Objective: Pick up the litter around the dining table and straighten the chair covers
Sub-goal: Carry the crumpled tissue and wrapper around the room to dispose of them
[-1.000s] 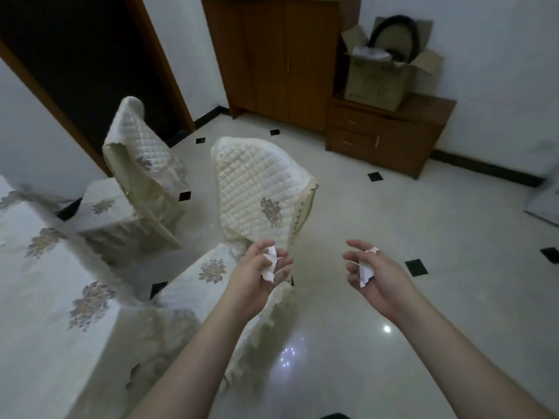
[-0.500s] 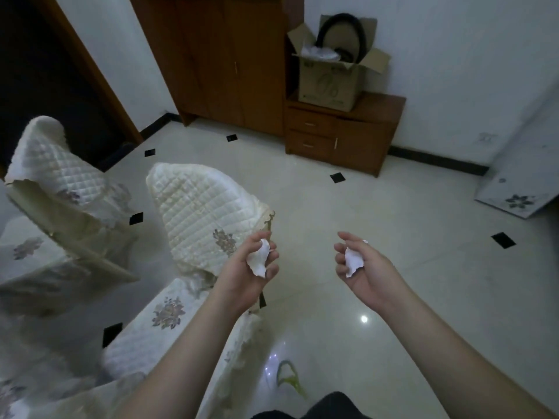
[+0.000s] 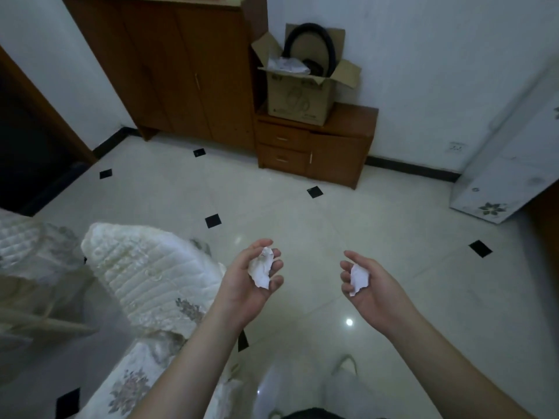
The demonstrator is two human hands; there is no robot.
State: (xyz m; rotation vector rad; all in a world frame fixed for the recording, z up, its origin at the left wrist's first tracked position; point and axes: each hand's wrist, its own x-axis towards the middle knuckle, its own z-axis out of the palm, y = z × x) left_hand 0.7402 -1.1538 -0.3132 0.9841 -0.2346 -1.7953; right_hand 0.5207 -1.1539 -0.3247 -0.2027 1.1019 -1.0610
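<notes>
both bare forearms reach forward from the bottom of the view over the glossy tiled floor (image 3: pixel 302 207). the left hand (image 3: pixel 251 282) is turned palm up, its fingers (image 3: pixel 276 269) curled around a crumpled white paper scrap (image 3: pixel 261 269) that sits against the palm. the right hand (image 3: pixel 370 285) is well apart from it, also palm up, with its fingers (image 3: pixel 348 278) bent loosely over a torn white paper piece (image 3: pixel 358 279).

just left of the left forearm stands a chair whose quilted cream chair cover (image 3: pixel 151 273) sits rumpled on the backrest, with a flower motif low on the cloth. a second quilted cover (image 3: pixel 27 246) shows at the left edge, partly cut off.

farther off, black diamond insets dot the floor. against the far wall stands a tall wooden cupboard (image 3: pixel 169 65), and beside it on the right a low wooden drawer cabinet (image 3: pixel 314 146) carrying an open cardboard box (image 3: pixel 299 98) with a black hose (image 3: pixel 311 46) looping out of it. a white flower-printed panel (image 3: pixel 508 146) leans at the right.
</notes>
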